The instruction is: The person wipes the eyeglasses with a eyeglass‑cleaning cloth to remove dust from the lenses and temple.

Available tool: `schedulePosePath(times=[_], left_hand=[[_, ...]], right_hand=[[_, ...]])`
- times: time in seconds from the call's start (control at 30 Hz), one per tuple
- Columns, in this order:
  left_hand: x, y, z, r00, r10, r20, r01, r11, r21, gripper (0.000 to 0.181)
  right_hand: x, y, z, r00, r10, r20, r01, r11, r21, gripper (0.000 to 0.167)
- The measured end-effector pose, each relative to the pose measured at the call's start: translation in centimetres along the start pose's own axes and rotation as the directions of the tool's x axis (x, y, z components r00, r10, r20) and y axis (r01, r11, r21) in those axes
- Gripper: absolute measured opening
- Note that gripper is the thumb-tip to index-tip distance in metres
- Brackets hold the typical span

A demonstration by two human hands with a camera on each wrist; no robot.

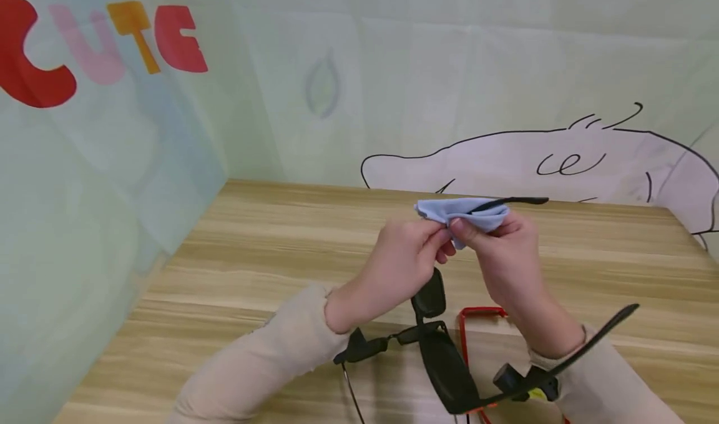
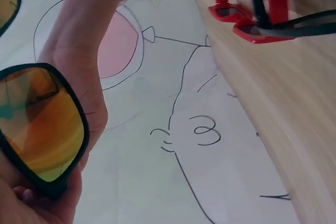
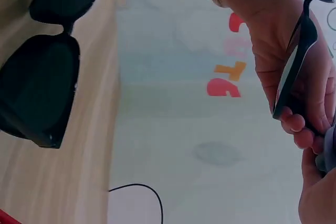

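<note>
My left hand [image 1: 387,261] and right hand [image 1: 508,255] meet above the table. My left hand pinches a pair of dark-framed sunglasses, whose orange mirrored lens [image 2: 44,129] shows in the left wrist view. With thumb and fingers, my right hand grips a light blue cloth [image 1: 489,221] folded around part of the sunglasses. One black temple arm [image 1: 522,200] sticks out of the cloth to the right. In the right wrist view, the frame [image 3: 296,64] is seen edge-on beside the left hand's fingers. Hands and cloth hide most of the sunglasses in the head view.
Below the hands lie large black sunglasses [image 1: 449,368], a smaller dark pair [image 1: 367,349] and red-framed glasses [image 1: 463,333]. A black object with a yellow patch [image 1: 536,391] is by the right sleeve. A printed sheet [image 1: 281,99] hangs behind the wooden table [image 1: 253,224].
</note>
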State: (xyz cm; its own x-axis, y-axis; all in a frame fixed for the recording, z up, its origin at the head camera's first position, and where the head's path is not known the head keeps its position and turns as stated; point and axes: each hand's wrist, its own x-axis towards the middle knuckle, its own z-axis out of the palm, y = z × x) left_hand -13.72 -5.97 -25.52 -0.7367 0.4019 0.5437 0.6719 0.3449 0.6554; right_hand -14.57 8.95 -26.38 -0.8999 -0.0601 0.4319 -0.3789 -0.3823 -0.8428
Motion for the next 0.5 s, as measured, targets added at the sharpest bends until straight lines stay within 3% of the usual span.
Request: schedulePosePath(times=[0.1,0.2,0.27,0.5], left_hand=[[-0.4,-0.2,0.0,1.0,0.023,0.018,-0.024,0.999,0.04,0.011],[-0.5,-0.1,-0.2,0.999,0.028,0.027,-0.029,0.999,0.018,0.012],[-0.4,0.0,-0.4,0.999,0.011,0.033,-0.011,1.0,0.0,0.013],[-0.4,-0.4,-0.6,0.996,-0.075,0.049,0.073,0.997,0.036,0.014]], right_hand=[[0.2,-0.3,-0.2,0.999,0.003,-0.052,0.006,0.983,0.185,0.013],[0.6,-0.8,-0.5,0.996,-0.016,-0.091,0.047,0.934,0.355,0.013],[0.9,-1.1,-0.5,0.992,-0.014,-0.127,0.063,0.916,0.395,0.014],[1.4,-1.4,-1.4,0.978,0.1,-0.181,0.007,0.859,0.512,0.01]])
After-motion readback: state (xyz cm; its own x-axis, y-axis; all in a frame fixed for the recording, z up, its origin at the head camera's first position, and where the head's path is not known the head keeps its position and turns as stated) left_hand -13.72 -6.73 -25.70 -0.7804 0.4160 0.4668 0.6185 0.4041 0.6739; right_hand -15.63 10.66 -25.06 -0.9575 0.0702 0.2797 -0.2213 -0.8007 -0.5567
